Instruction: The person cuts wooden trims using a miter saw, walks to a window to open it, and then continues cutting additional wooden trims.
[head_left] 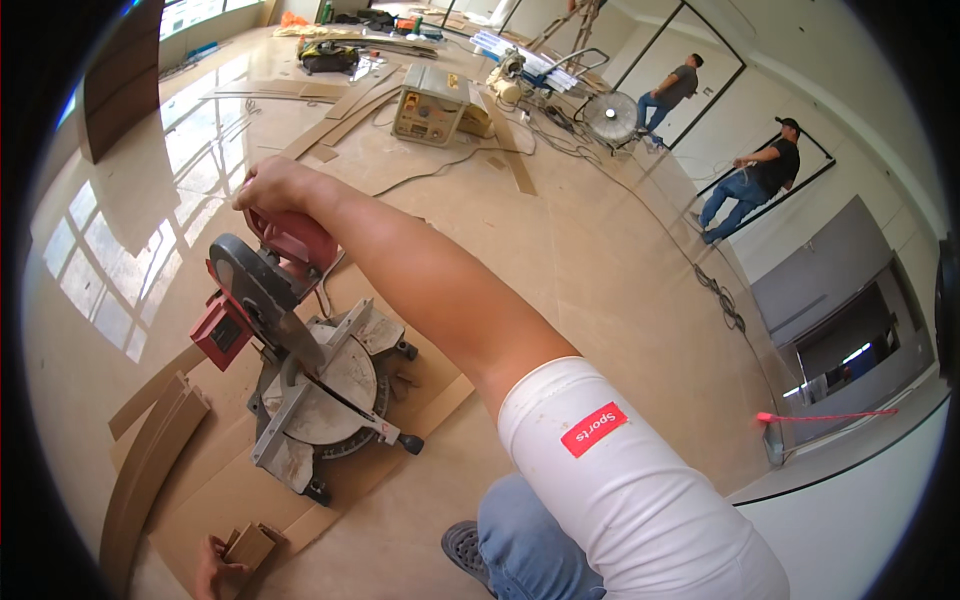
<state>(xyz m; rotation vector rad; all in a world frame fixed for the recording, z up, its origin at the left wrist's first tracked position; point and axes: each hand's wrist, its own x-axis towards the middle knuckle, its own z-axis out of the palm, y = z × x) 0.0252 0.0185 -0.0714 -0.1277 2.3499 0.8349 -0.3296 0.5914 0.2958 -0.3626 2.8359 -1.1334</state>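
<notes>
A red and grey miter saw [335, 385] stands low on a flat cardboard sheet [200, 510] on the floor. My right arm reaches across to it from the lower right. At its top, the fingers of my right hand [270, 187] are wrapped round the red handle [300, 240]. The round blade guard [245, 280] is tilted above the pale, dusty turntable. Down at the lower left, my left hand [218, 570] holds a short brown piece of moulding [250, 545] by its end. The picture's lower edge cuts off part of that hand.
Long brown moulding strips [165, 435] lie left of the saw. Farther off are a beige box-shaped machine [432, 105], a round fan [611, 117] and loose planks [510, 145]. Cables [720, 295] trail across the floor. Two people [750, 180] stand along the right wall.
</notes>
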